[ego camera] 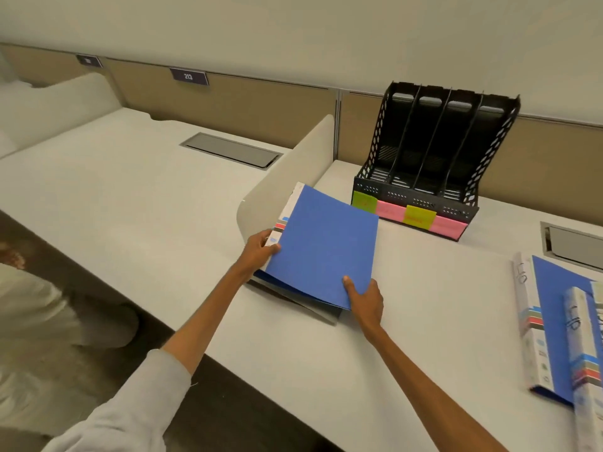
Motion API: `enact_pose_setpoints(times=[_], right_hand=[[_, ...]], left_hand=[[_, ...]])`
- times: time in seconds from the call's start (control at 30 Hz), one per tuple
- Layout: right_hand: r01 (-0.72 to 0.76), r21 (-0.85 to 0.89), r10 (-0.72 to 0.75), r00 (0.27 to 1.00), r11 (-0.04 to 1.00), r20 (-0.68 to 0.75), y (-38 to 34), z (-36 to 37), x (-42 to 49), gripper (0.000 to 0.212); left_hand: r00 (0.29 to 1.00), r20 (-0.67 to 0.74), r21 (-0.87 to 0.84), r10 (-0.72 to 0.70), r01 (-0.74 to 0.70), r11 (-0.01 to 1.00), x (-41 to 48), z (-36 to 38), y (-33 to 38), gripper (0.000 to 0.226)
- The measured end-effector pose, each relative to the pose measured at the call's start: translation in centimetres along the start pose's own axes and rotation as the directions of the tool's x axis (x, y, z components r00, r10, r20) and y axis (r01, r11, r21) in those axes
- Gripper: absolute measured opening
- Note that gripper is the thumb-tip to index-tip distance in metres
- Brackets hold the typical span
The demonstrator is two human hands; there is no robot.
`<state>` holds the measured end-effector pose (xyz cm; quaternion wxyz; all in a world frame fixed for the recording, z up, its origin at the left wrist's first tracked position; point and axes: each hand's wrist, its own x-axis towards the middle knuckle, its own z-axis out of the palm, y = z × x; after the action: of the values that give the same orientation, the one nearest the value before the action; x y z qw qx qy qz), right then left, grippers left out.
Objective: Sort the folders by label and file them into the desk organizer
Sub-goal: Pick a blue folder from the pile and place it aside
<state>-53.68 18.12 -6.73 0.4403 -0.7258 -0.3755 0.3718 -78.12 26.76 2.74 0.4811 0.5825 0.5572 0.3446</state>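
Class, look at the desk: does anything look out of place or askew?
Mildly: the folders at the right edge lie overlapping in a loose pile rather than squared up. The organizer stands upright, slots empty. Nothing looks spilled or damaged.

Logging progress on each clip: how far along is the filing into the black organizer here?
Done: nothing filed yet; all four slots of the organizer look empty, with sticky notes along its front. In hand: the left hand and right hand grip one blue folder. Left: filing it, plus the folders lying at the right edge of the desk.
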Motion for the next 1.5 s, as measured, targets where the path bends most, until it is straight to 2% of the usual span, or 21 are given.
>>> enact_pose_setpoints(times=[0.1, 0.17, 0.23, 0.33, 0.4, 0.47, 0.53, 0.7, 0.87, 1.07, 1.3, 1.5], right_hand=[[0.046, -0.243, -0.008, 0.988, 0.969, 0.154, -0.2, 0.5, 0.1, 0.044], [0.139, -0.405, -0.031, 0.965, 0.904, 0.261, -0.5, 0.4, 0.3, 0.047], [0.197, -0.485, -0.038, 0.947, 0.852, 0.318, -0.6, 0.3, 0.6, 0.051], [0.235, -0.591, -0.038, 0.945, 0.772, 0.326, -1.1, 0.3, 0.8, 0.053], [0.262, -0.686, -0.052, 0.949, 0.679, 0.311, -1.4, 0.5, 0.8, 0.058], [0.29, -0.747, -0.079, 0.949, 0.598, 0.305, -1.6, 0.4, 0.8, 0.062], [0.302, -0.758, -0.088, 0.947, 0.579, 0.31, -1.7, 0.1, 1.0, 0.062], [0.302, -0.737, -0.098, 0.946, 0.604, 0.307, -1.9, 0.3, 0.8, 0.053], [0.281, -0.686, -0.125, 0.955, 0.671, 0.269, -1.5, -0.3, 0.4, 0.051], [0.214, -0.628, -0.146, 0.976, 0.748, 0.159, -1.1, -3.5, 0.6, 0.047], [0.077, -0.598, -0.108, 0.994, 0.798, -0.015, 0.7, -11.2, 0.5, 0.034], [-0.003, -0.577, -0.153, 0.963, 0.817, -0.22, 3.5, -20.4, -0.6, 0.027]], left_hand=[[0.995, -0.089, 0.126, 0.035, -0.024, 0.992, 0.1, -1.7, -1.1, 0.038], [0.987, -0.156, 0.234, 0.046, -0.008, 0.972, 0.4, -2.5, -2.0, 0.044], [0.981, -0.191, 0.284, 0.038, 0.019, 0.959, 0.5, -2.6, -2.4, 0.046], [0.972, -0.232, 0.322, 0.03, 0.047, 0.946, 0.6, -1.7, -2.8, 0.046], [0.959, -0.277, 0.359, 0.061, 0.044, 0.932, 0.3, -1.0, -2.8, 0.047], [0.951, -0.269, 0.404, 0.149, -0.029, 0.914, -0.1, -0.4, -2.9, 0.046], [0.95, -0.214, 0.448, 0.229, -0.113, 0.887, -0.2, 0.2, -3.1, 0.045], [0.95, -0.156, 0.569, 0.271, -0.138, 0.811, -0.5, 1.6, -4.1, 0.037], [0.924, -0.198, 0.585, 0.328, -0.157, 0.796, -1.0, 3.1, -4.0, 0.032], [0.907, -0.218, 0.554, 0.362, -0.19, 0.811, -1.3, 7.6, -2.7, 0.023], [0.941, -0.054, 0.426, 0.334, -0.281, 0.86, -1.3, 16.1, 0.1, 0.02], [0.941, 0.122, 0.375, 0.315, -0.338, 0.863, -3.0, 26.0, 3.5, 0.018]])
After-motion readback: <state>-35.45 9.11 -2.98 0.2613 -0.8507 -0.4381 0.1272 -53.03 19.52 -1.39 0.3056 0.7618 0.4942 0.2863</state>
